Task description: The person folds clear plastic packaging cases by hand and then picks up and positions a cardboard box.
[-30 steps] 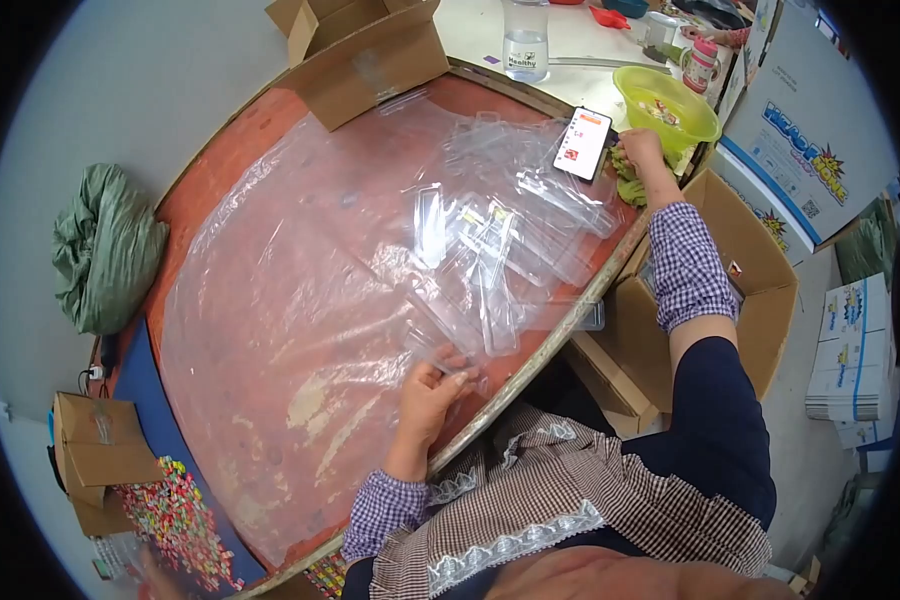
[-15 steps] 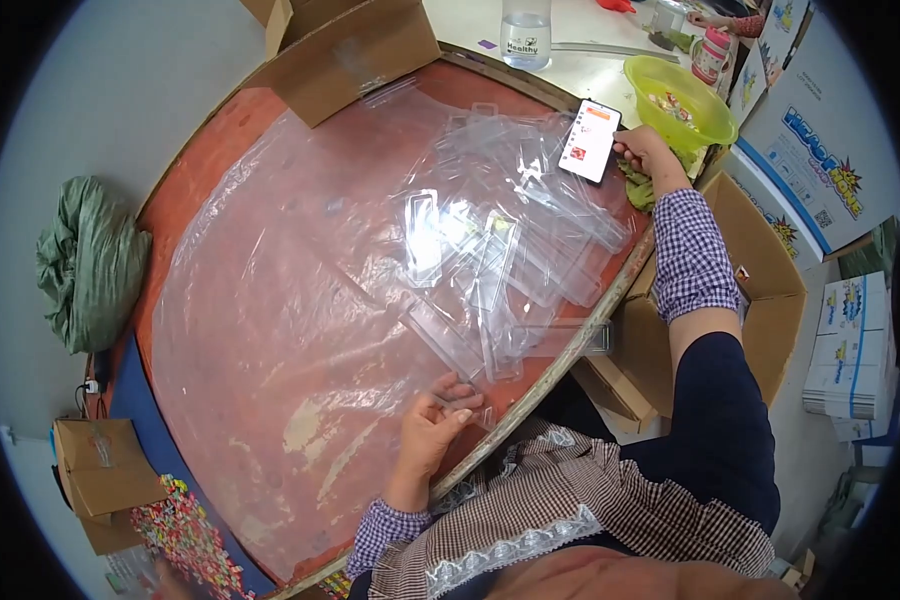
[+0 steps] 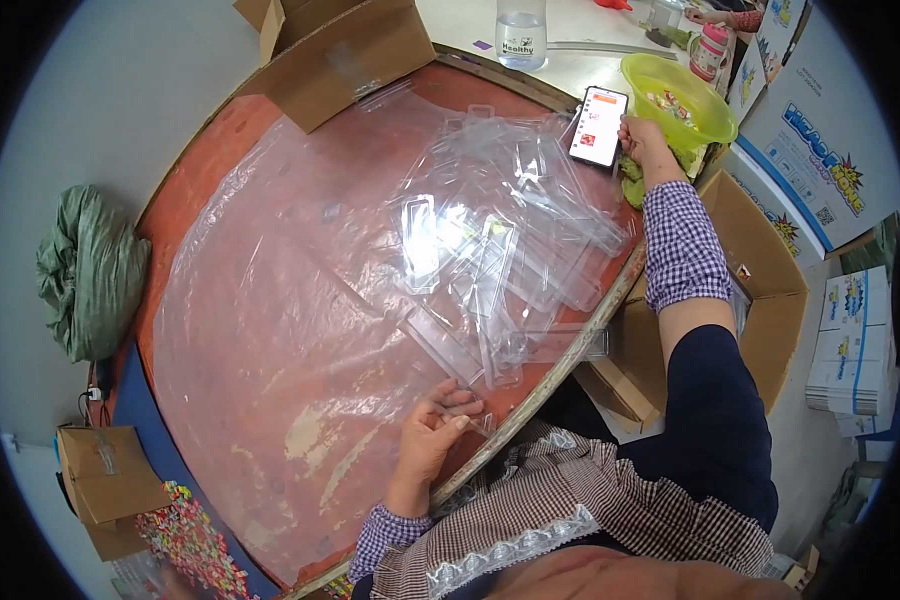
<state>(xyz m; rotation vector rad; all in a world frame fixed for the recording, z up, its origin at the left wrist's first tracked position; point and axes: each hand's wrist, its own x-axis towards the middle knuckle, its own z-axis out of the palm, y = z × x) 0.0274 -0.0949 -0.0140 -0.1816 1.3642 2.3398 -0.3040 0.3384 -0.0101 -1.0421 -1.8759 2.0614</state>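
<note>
Currently the red surface bears heaped clear trays at right, the right hand far and left hand near, the former's fingers curled at the far-right phone, grip impossible to tell, the latter's grasping a clear piece.

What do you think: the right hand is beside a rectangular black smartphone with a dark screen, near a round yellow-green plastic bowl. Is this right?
Almost: the head view shows the smartphone with its screen lit. The right hand is beside it, near the bowl.
</note>
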